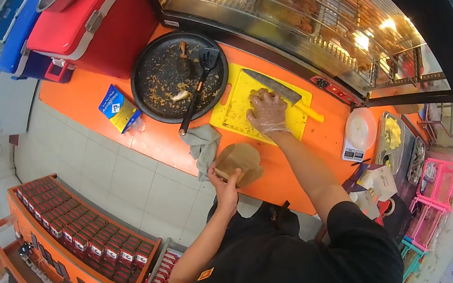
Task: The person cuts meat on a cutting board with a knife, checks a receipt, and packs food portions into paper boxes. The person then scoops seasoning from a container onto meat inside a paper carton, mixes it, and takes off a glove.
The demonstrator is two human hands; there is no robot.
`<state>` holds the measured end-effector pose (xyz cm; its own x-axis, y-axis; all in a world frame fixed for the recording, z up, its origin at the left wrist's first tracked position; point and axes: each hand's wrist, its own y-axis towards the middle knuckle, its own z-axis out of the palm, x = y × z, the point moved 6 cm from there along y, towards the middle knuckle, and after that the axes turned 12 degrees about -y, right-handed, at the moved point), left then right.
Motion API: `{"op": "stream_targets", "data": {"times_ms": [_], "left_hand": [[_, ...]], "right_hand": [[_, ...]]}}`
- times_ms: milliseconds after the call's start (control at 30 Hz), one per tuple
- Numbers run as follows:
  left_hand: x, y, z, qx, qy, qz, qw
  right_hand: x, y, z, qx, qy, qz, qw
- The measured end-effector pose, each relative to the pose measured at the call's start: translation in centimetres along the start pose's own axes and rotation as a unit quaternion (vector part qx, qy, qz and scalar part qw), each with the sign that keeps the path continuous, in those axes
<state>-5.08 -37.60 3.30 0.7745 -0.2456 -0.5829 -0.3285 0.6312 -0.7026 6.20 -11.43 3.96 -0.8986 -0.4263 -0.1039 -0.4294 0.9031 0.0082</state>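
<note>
My left hand (227,190) grips a brown paper food box (242,161) by its near side, thumb over the edge, at the front edge of the orange counter (287,176). My right hand (268,113), in a clear plastic glove, lies with fingers spread on a yellow cutting board (233,117) strewn with small crumbs. A large knife (274,84) with a yellow handle lies along the board's far side, close to the gloved fingers. Whether anything is under the right palm is hidden. A grey cloth (202,145) lies left of the box.
A black round pan (152,73) holds crumbs, food pieces and a black slotted turner (200,89). Red (81,28) and blue coolers stand behind it. A glass heated cabinet (301,15) borders the far side. A kitchen scale (358,132) and metal tray (391,151) sit at right.
</note>
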Motion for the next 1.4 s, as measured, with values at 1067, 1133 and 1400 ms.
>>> {"op": "stream_targets", "data": {"times_ms": [1067, 1133, 1400], "left_hand": [[-4.0, 9.1, 8.1, 0.16, -0.059, 0.019, 0.985], [-4.5, 8.5, 7.2, 0.157, -0.115, 0.016, 0.981], [-4.8, 6.0, 1.8, 0.127, -0.093, 0.021, 0.987]], "right_hand": [[0.5, -5.2, -11.3, 0.071, 0.513, -0.108, 0.848], [-3.0, -5.6, -7.6, 0.104, 0.584, -0.009, 0.805], [-3.8, -6.2, -4.7, -0.071, 0.074, 0.004, 0.995]]}}
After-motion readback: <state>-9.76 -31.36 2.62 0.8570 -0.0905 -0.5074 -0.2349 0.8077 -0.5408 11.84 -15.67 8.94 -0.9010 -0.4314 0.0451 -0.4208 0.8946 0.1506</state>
